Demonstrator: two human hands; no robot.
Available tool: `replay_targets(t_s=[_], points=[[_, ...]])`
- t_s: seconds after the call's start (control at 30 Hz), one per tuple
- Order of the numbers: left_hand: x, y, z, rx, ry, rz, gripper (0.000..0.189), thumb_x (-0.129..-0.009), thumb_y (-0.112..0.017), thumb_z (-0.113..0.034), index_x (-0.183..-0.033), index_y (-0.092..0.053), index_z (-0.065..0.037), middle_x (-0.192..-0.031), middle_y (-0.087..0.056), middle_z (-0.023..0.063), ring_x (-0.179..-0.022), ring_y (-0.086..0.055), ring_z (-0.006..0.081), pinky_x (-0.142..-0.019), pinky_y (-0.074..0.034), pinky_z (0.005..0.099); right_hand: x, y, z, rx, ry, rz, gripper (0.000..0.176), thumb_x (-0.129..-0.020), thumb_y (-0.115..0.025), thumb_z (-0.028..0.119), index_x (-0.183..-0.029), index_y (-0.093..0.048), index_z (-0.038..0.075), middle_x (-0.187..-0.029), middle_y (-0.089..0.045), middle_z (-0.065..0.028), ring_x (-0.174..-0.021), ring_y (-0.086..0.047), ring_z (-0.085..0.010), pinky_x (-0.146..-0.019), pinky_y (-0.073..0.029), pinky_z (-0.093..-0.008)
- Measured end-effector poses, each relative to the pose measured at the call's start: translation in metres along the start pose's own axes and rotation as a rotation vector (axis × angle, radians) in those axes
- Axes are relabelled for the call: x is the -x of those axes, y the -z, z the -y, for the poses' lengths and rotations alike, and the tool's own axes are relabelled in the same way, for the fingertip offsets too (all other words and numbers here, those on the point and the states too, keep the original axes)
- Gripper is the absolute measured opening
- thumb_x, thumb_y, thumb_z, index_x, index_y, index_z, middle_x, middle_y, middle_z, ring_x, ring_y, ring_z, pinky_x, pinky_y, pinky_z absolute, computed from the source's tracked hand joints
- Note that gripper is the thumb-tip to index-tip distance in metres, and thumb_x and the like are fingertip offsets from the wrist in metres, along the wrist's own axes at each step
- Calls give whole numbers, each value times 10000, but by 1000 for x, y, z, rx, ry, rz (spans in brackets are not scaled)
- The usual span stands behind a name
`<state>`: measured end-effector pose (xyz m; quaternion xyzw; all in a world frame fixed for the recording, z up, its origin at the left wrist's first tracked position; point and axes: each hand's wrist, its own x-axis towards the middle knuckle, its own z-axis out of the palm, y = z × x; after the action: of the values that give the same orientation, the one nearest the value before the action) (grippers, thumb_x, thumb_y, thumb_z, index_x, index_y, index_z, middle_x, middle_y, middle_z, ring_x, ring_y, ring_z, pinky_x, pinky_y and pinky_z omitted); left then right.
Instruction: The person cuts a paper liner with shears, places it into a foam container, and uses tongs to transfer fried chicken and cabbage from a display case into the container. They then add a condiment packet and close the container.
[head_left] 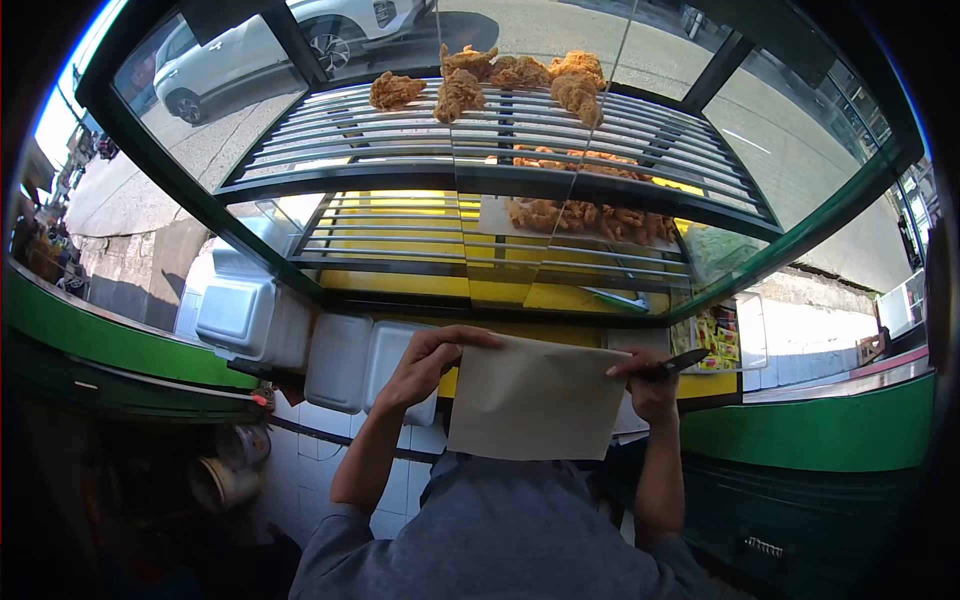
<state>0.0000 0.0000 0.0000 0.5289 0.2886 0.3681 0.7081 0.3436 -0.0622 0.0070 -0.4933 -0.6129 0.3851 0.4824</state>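
A plain sheet of brown wrapping paper [535, 400] hangs in front of my chest. My left hand [430, 365] is closed on its upper left corner, thumb and fingers pinching the edge. At the upper right corner, my right hand [652, 390] grips the paper too. A dark knife [680, 364] is also in that hand, its pointed end sticking out to the right. Left of the sheet lies an open white foam box [340, 362], its second half partly behind my left hand. Pieces of fried chicken [460, 95] rest on the rack above, beyond the glass.
Closed foam boxes [238, 318] are stacked at the left. The glass display case [500, 185] holds more chicken [590, 218] on a lower level. Sachets [715, 338] fill a clear tray at the right. Green counter panels [830, 430] flank me; buckets [222, 482] stand low at left.
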Motion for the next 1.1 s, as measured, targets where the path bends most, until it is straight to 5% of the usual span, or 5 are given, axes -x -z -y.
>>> replay_targets(t_s=[0.17,0.37,0.5,0.63,1.1], points=[[1,-28,-27,-280,-44,-170,399,-849,-694,2,-1237,-605,-17,-1186,-640,120,-1062,-623,151,-905,-532,290,-3,-3,-5,141,272,33,387,-742,-491,-178,-901,-746,66,-1102,-708,-124,-807,-675,-161,-693,-524,-263],[-7,-41,-45,-548,-42,-234,680,-841,-743,-96,-1438,-421,-141,-1043,-705,134,-1001,-681,232,-853,-534,352,-9,-6,26,4,-20,-109,437,-819,-605,-67,-1247,-608,23,-1268,-633,-126,-1017,-656,-194,-735,-491,-247],[-16,-62,-54,-734,-61,-79,699,-818,-745,-41,-1433,-419,-104,-912,-740,112,-947,-709,203,-855,-518,333,-22,-33,56,350,270,102,502,-745,-768,31,-1228,-636,60,-1155,-685,-119,-952,-662,-132,-706,-466,-220],[-18,-67,-60,-735,-65,-39,707,-828,-760,-157,-1445,-415,-165,-1004,-714,167,-948,-702,311,-789,-536,366,-20,-40,50,235,28,212,373,-710,-805,76,-1071,-714,59,-946,-726,-132,-836,-709,-162,-699,-542,-286],[-21,-66,-24,-247,-118,-402,513,-834,-752,-34,-1291,-520,-22,-845,-723,84,-820,-698,128,-744,-559,248,-11,-36,44,-258,-312,-223,192,-852,-751,131,-966,-692,-13,-831,-692,-38,-798,-656,-108,-726,-529,-259]])
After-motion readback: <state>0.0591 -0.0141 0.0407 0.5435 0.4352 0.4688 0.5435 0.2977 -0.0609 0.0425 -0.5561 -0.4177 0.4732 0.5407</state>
